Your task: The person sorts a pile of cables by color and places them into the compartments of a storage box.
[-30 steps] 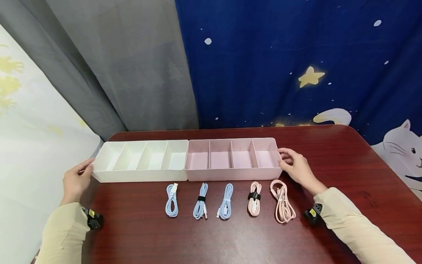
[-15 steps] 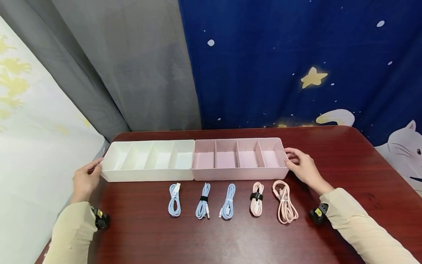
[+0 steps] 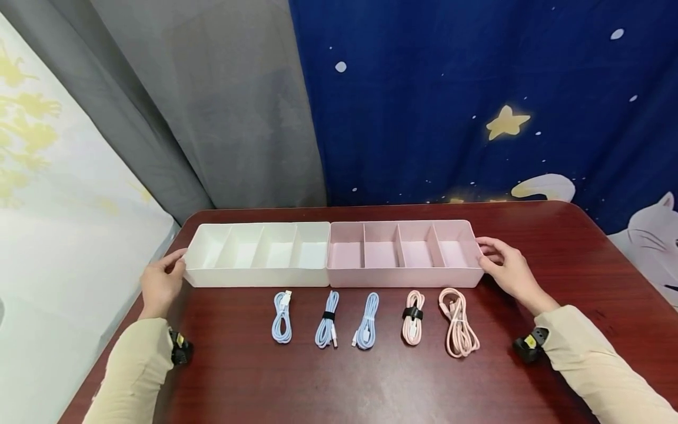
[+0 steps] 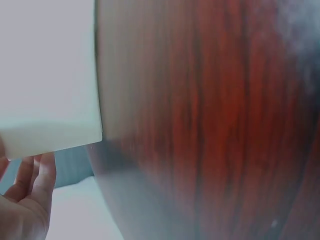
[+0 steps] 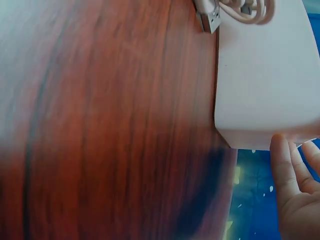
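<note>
A white divided storage box (image 3: 259, 277) and a pink divided storage box (image 3: 405, 277) stand end to end on the table, their inner ends meeting. Each has several compartments with nothing in them. My left hand (image 3: 161, 287) is at the white box's outer end, fingertips against it. At the far end of the pink box, my right hand (image 3: 511, 272) touches the end wall with extended fingers (image 5: 283, 160). In the left wrist view, the left fingers (image 4: 45, 175) reach up to the white end wall (image 4: 50, 140).
In front of the boxes lie three coiled blue cables (image 3: 282, 318) and two coiled pink cables (image 3: 459, 327), in a row. The reddish-brown table (image 3: 360, 388) ends at a grey curtain (image 3: 254, 118) and a blue starry curtain (image 3: 413, 106).
Both boxes have slid right along the table, with both hands moving along at their ends. The cables keep their places in the row; the head view has shifted slightly.
</note>
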Demonstrator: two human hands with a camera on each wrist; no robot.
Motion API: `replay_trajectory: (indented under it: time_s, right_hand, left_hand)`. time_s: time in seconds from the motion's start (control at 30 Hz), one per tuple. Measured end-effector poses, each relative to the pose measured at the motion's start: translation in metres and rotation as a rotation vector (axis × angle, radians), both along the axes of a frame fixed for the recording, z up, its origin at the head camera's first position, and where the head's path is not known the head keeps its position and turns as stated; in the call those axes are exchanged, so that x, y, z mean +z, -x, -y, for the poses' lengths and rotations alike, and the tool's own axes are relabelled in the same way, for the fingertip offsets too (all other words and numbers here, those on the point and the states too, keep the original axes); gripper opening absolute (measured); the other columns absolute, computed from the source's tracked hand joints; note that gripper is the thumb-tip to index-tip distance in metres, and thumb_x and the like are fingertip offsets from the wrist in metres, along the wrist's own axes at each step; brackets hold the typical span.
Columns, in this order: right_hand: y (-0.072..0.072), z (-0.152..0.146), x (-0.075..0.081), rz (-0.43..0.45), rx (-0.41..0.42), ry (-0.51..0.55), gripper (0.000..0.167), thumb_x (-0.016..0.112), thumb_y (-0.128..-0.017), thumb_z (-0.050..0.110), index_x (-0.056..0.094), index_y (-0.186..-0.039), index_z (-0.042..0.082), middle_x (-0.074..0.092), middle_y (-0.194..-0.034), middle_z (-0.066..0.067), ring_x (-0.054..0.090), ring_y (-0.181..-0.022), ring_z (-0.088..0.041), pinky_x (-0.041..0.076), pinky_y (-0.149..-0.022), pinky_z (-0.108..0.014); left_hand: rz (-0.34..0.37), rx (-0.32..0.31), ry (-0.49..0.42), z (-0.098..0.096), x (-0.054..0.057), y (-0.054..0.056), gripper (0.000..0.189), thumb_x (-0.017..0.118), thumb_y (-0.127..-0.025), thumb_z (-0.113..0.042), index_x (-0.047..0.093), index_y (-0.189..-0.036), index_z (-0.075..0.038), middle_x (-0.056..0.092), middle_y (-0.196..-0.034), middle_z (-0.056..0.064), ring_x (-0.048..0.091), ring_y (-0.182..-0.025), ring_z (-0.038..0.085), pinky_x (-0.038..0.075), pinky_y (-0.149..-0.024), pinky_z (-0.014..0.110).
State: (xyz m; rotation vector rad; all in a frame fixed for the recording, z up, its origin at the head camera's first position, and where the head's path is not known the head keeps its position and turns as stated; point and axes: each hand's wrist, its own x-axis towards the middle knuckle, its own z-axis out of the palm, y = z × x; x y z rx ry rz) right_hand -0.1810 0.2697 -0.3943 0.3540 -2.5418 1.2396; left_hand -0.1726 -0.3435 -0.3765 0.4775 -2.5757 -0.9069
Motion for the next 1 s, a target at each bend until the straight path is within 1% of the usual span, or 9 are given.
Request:
replay_trajectory:
  time_s: [0.1,0.2,0.43,0.5,0.57,0.67,0.8,0.87,1.0]
  right_hand:
    - [0.0,-0.004,0.0,0.003,0.0,-0.002,0.032,0.052,-0.081,-0.005,0.051,-0.113,-0.009,0.057,-0.092,-0.026,0.048,-0.071,0.013,0.04,-0.06,-0.008]
    - [0.0,-0.008,0.001,0.008,0.003,-0.003,0.033,0.053,-0.082,-0.004,0.051,-0.115,-0.009,0.057,-0.094,-0.027,0.049,-0.072,0.013,0.04,-0.059,-0.008]
    - [-0.002,-0.02,0.001,0.003,-0.001,0.004,0.033,0.053,-0.083,-0.003,0.05,-0.115,-0.009,0.056,-0.095,-0.027,0.05,-0.072,0.011,0.04,-0.058,-0.008]
    - [-0.002,-0.023,0.001,0.001,-0.005,0.001,0.032,0.053,-0.083,-0.002,0.05,-0.115,-0.009,0.056,-0.095,-0.025,0.05,-0.071,0.011,0.04,-0.058,-0.009]
    - [-0.002,-0.027,0.0,0.001,-0.009,-0.001,0.031,0.053,-0.084,-0.001,0.05,-0.114,-0.009,0.055,-0.094,-0.023,0.05,-0.071,0.011,0.041,-0.058,-0.009]
    - [-0.002,-0.033,-0.001,0.003,-0.007,0.001,0.032,0.053,-0.084,0.0,0.05,-0.114,-0.009,0.057,-0.092,-0.014,0.051,-0.071,0.01,0.041,-0.057,-0.01]
    - [0.0,-0.042,-0.003,0.001,0.0,0.014,0.032,0.054,-0.084,-0.002,0.049,-0.115,-0.01,0.056,-0.089,0.005,0.053,-0.071,0.008,0.042,-0.057,-0.01]
    - [0.0,-0.046,-0.004,0.001,0.001,0.02,0.033,0.054,-0.084,-0.003,0.048,-0.115,-0.01,0.054,-0.088,0.012,0.053,-0.07,0.008,0.042,-0.057,-0.01]
    - [-0.001,-0.055,-0.005,0.016,0.018,0.051,0.033,0.053,-0.085,-0.002,0.046,-0.116,-0.011,0.053,-0.089,0.019,0.054,-0.07,0.006,0.043,-0.056,-0.011]
  left_hand:
    - [-0.011,0.001,0.005,-0.006,0.001,-0.001,0.034,0.04,-0.091,-0.015,0.058,-0.119,-0.006,0.057,-0.11,0.021,0.05,-0.1,0.031,0.038,-0.07,0.033]
    - [-0.018,0.005,0.002,-0.011,0.001,-0.002,0.034,0.04,-0.09,-0.014,0.058,-0.118,-0.007,0.058,-0.108,0.02,0.052,-0.096,0.029,0.038,-0.067,0.029]
    - [-0.022,-0.006,0.026,-0.021,-0.002,-0.001,0.035,0.04,-0.09,-0.016,0.059,-0.118,-0.011,0.062,-0.094,0.018,0.052,-0.077,0.026,0.038,-0.062,0.03]
    - [-0.018,-0.007,0.031,-0.024,-0.003,-0.001,0.035,0.039,-0.09,-0.017,0.059,-0.118,-0.012,0.063,-0.091,0.018,0.051,-0.073,0.025,0.038,-0.061,0.03]
    - [-0.021,-0.01,0.027,-0.028,-0.004,0.0,0.035,0.039,-0.09,-0.017,0.059,-0.118,-0.012,0.062,-0.09,0.017,0.05,-0.074,0.025,0.037,-0.06,0.03]
    - [-0.031,-0.015,0.028,-0.032,-0.005,0.0,0.034,0.04,-0.09,-0.017,0.059,-0.118,-0.013,0.063,-0.089,0.016,0.05,-0.073,0.025,0.036,-0.059,0.03]
    - [-0.043,-0.026,0.038,-0.038,-0.006,0.0,0.033,0.041,-0.089,-0.016,0.06,-0.117,-0.013,0.063,-0.087,0.014,0.05,-0.071,0.024,0.036,-0.058,0.03]
    - [-0.049,-0.034,0.036,-0.041,-0.006,-0.001,0.033,0.042,-0.089,-0.016,0.061,-0.116,-0.013,0.063,-0.088,0.014,0.051,-0.071,0.024,0.037,-0.059,0.03]
    - [-0.055,-0.053,0.027,-0.047,-0.005,-0.001,0.032,0.044,-0.088,-0.014,0.062,-0.115,-0.013,0.063,-0.087,0.012,0.051,-0.073,0.023,0.037,-0.063,0.031]
